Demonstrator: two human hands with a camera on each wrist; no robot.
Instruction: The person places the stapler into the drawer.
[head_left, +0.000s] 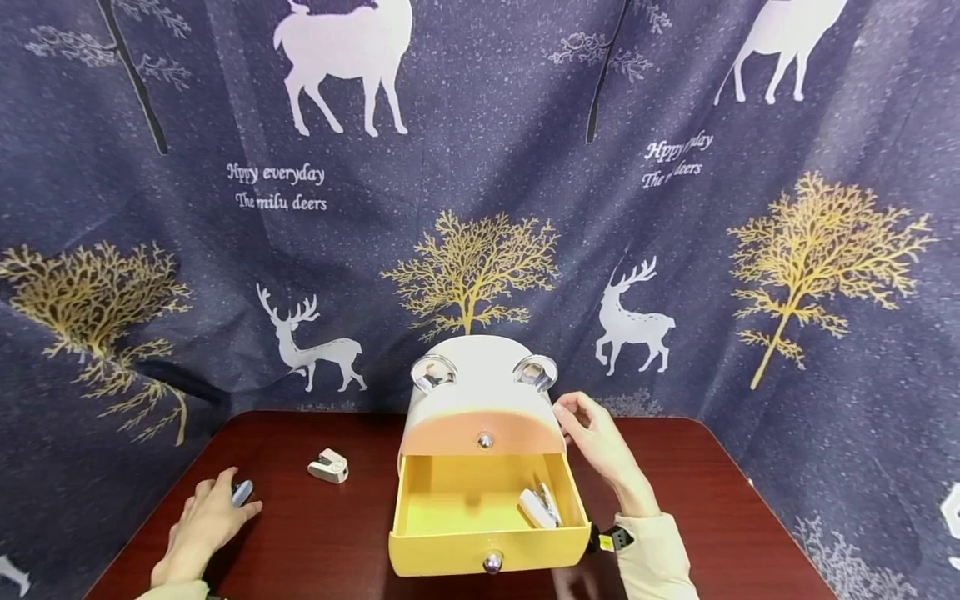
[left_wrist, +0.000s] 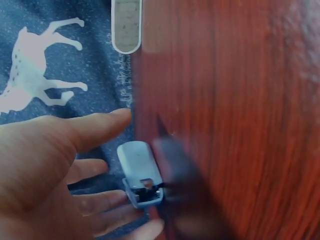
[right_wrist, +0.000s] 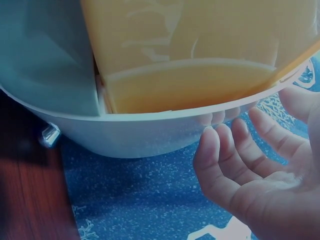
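At the left of the table, my left hand (head_left: 201, 518) reaches around a small light-blue stapler (head_left: 242, 493). In the left wrist view, the stapler (left_wrist: 141, 172) sits between the spread thumb and the fingers, with a gap under the thumb and the fingertips right at its lower end. My right hand (head_left: 597, 437) is at the right side of a white and orange drawer box (head_left: 480, 375), its loosely bent fingertips close by the wall in the right wrist view. The yellow lower drawer (head_left: 442, 557) is pulled out, with a white stapler-like object (head_left: 537, 508) inside at the right.
Another small white stapler (head_left: 328, 466) lies on the dark red table (head_left: 330, 542) between my left hand and the box. Two shiny round pieces (head_left: 433, 372) stick up from the box top. A blue curtain (head_left: 480, 167) with deer and trees hangs behind the table.
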